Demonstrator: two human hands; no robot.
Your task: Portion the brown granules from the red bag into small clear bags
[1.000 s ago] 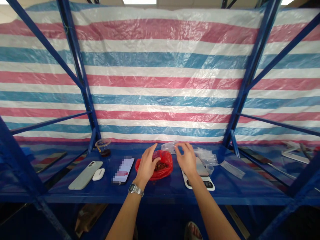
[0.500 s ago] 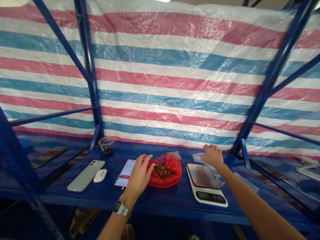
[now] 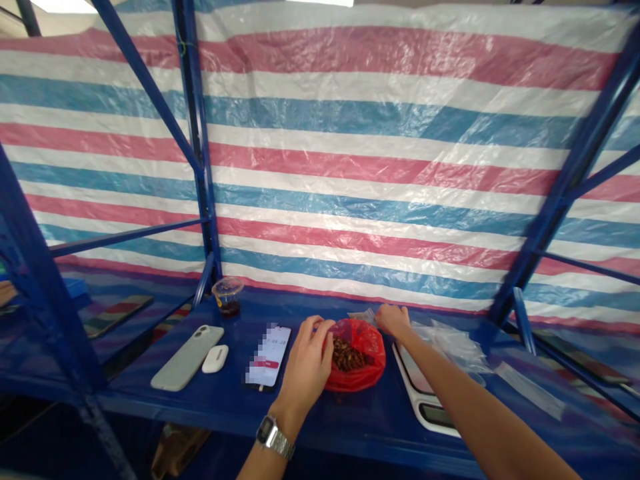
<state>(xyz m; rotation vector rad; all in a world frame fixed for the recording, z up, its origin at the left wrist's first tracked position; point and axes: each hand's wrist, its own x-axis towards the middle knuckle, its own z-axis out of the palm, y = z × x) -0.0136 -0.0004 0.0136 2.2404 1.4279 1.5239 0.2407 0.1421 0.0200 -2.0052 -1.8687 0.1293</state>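
Right fingers (image 3: pixel 387 319) closer, just beside red bag (image 3: pixel 356 360)

A wide plastic tarpaulin (image 3: pixel 350 133) in red, white and blue stripes hangs as a crinkled backdrop behind a blue steel shelving rack (image 3: pixel 197 133) with diagonal braces and a blue shelf (image 3: pixel 380 427), under a bright ceiling light (image 3: pixel 60 5) at top left.

bare forearms (image 3: pixel 480 413), with a silver link-bracelet watch (image 3: pixel 273 436) on the left wrist (image 3: pixel 283 419).

Left hand (image 3: pixel 306 359) curled, right hand (image 3: pixel 393 320) outstretched
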